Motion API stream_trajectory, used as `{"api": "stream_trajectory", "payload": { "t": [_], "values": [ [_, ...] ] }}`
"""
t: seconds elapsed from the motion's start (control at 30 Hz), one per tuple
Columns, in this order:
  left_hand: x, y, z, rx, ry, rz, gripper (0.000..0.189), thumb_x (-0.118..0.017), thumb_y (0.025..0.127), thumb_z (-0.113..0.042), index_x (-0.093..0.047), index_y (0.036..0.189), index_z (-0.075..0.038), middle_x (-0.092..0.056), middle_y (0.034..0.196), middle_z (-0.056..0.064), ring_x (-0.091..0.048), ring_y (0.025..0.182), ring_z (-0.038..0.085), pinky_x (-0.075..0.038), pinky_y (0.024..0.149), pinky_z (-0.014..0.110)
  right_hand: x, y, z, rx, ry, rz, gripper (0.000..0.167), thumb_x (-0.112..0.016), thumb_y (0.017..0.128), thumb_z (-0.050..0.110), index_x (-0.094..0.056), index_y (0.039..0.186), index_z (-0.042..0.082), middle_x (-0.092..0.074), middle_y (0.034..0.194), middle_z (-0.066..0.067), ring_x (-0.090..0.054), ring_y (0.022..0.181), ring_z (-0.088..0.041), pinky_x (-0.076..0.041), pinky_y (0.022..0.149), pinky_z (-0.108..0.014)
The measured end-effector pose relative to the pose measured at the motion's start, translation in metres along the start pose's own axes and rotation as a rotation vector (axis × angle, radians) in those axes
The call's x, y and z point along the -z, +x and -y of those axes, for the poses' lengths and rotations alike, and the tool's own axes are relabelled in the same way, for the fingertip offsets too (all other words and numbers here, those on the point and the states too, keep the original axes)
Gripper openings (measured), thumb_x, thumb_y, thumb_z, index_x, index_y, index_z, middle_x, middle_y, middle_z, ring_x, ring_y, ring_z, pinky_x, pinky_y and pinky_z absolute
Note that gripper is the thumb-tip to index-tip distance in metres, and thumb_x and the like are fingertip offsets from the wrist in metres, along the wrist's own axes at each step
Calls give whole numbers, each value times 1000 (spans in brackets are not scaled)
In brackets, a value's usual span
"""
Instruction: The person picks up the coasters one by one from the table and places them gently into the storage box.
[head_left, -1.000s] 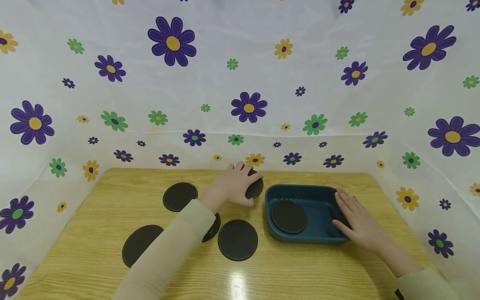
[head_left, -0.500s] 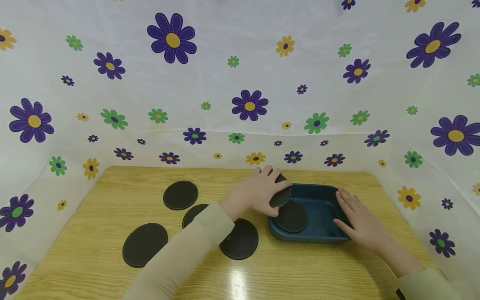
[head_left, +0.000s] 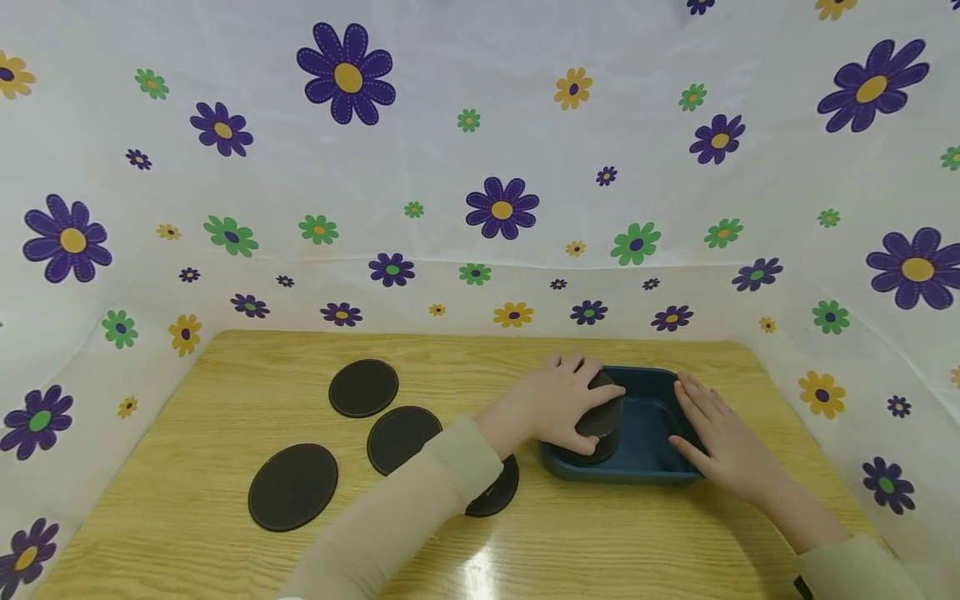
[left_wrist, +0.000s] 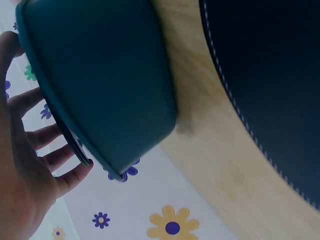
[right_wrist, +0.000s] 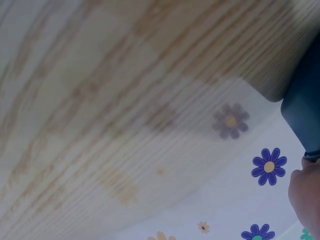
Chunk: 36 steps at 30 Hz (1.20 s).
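Observation:
My left hand (head_left: 551,408) grips a black round coaster (head_left: 602,418) by its edge, thumb on the near side and fingers beyond. It is over the left end of a dark teal rectangular bin (head_left: 647,433). Beneath it, partly hidden, another black coaster (head_left: 604,451) lies in the bin. The left wrist view shows the held coaster (left_wrist: 74,144) edge-on beside the bin's rim (left_wrist: 65,112), the fingers spread along it. My right hand (head_left: 720,442) rests on the bin's right end with straight fingers, its thumb reaching over the rim.
More black coasters lie flat on the wooden table (head_left: 187,450): one at the back (head_left: 363,388), one in the middle (head_left: 403,438), one at the left (head_left: 294,487), and one (head_left: 498,492) partly under my left sleeve. A flower-printed white cloth (head_left: 420,167) surrounds the table.
My left hand has carried the coaster rightward from the tabletop to above the bin's left end. The right hand keeps its place on the bin's right end.

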<state>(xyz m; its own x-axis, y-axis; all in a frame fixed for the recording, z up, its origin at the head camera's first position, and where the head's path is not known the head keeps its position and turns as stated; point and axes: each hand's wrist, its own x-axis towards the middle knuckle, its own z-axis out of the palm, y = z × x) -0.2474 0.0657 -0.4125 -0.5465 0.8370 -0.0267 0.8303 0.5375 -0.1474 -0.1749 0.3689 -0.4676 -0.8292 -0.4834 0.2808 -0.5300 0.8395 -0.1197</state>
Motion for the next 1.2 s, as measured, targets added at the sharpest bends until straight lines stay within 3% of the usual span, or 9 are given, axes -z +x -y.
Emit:
{"api": "stream_trajectory", "payload": {
  "t": [0.43,0.7,0.9,1.2],
  "values": [
    [-13,11,-13,12,41,40,80,-55,97,-72,-34,166,-39,-43,164,3,-42,149,26,-41,122,46,-2,0,-2,3,-16,-5,78,-61,106,34,-29,163,-9,-27,173,-26,3,167,-9,13,127,-14],
    [-17,9,-11,5,79,17,77,-53,98,-72,-36,165,-38,-43,164,1,-41,152,23,-39,122,42,-2,0,-2,5,-18,-16,78,-62,106,33,-29,163,-9,-28,172,-27,5,166,-5,12,127,-14],
    [-18,-1,-9,3,86,1,75,-51,100,-71,-37,165,-36,-41,166,1,-39,153,22,-37,124,40,-2,-1,-2,9,-16,-20,78,-62,106,33,-29,163,-9,-28,172,-27,4,166,-6,12,127,-15],
    [-8,-27,-7,-7,104,-38,73,-48,103,-69,-38,165,-33,-39,168,4,-37,155,25,-35,127,43,-2,-1,-2,5,-13,-23,79,-62,106,33,-28,164,-8,-24,175,-24,2,167,-9,11,128,-16]
  ]
}}
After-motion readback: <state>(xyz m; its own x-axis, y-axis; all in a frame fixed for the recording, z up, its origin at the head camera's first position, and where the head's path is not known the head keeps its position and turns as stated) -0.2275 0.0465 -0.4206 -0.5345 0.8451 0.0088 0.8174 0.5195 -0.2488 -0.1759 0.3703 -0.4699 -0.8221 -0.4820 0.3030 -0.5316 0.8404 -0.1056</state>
